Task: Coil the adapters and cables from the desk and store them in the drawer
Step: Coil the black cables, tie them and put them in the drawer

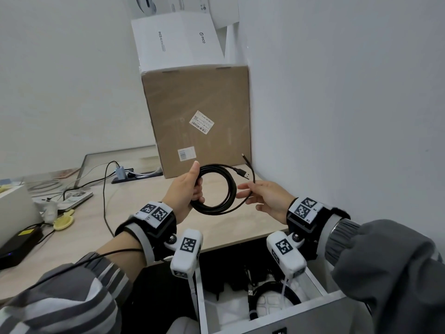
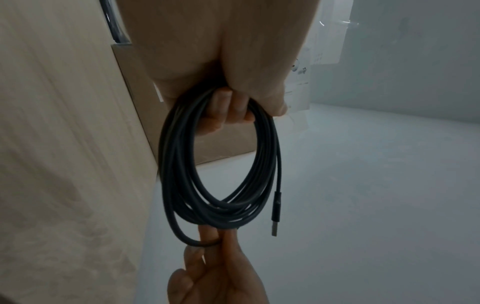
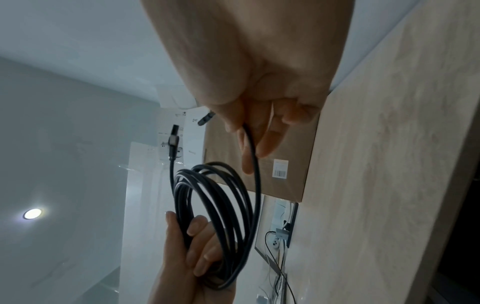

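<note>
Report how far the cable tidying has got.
Done: one coiled cable already lies in the open drawer. In hand: the left hand grips a nearly finished black coil while the right hand guides its last loose strand. Left: stow this coil, then deal with the cords on the desk.

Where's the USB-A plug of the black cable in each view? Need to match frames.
Head: USB-A plug right of centre, poking out of the coil's top, before the cardboard box.
Left wrist: lower centre-right, hanging beside the coil.
Right wrist: upper centre-left, pointing up.
Shared landmark: cardboard box.
</note>
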Action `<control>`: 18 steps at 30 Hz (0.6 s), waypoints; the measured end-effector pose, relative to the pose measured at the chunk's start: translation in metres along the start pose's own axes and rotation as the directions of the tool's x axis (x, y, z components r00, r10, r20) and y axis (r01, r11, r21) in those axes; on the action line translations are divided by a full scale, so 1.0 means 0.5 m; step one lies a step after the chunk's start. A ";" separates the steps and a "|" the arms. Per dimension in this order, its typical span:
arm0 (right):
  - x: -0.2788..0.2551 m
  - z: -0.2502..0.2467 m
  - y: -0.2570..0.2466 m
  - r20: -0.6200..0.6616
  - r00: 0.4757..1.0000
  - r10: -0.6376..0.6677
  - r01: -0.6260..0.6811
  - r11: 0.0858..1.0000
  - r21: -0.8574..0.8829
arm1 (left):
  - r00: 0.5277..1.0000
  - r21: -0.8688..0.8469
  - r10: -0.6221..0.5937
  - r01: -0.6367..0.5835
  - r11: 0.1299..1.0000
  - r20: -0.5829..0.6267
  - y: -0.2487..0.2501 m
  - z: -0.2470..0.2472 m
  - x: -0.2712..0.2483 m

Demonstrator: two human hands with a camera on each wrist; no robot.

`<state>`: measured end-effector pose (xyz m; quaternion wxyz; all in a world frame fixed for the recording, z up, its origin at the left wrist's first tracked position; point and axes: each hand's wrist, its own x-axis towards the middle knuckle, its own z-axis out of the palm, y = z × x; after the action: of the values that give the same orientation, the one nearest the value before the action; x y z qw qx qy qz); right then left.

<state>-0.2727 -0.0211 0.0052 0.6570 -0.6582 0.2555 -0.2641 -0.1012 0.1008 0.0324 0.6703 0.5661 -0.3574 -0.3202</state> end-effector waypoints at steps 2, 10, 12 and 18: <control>-0.003 -0.001 -0.002 0.018 1.000 -0.009 0.009 1.000 0.022 | 1.000 0.013 -0.014 0.014 1.000 0.006 -0.001 0.002 -0.002; -0.009 -0.013 -0.021 0.125 0.990 -0.072 0.051 0.985 0.166 | 0.999 0.165 -0.028 0.023 0.986 0.026 -0.008 -0.006 -0.006; -0.006 -0.021 -0.025 0.131 0.987 -0.090 0.069 0.985 0.159 | 0.998 0.250 -0.020 0.006 0.968 0.054 -0.016 -0.009 -0.009; -0.003 -0.015 -0.024 0.118 0.989 -0.085 0.085 0.996 0.000 | 0.998 0.254 -0.031 0.014 0.967 0.061 -0.032 -0.003 -0.012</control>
<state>-0.2790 -0.0254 0.0171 0.6575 -0.6846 0.1886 -0.2519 -0.1036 0.1042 0.0160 0.5768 0.6405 -0.4104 -0.2976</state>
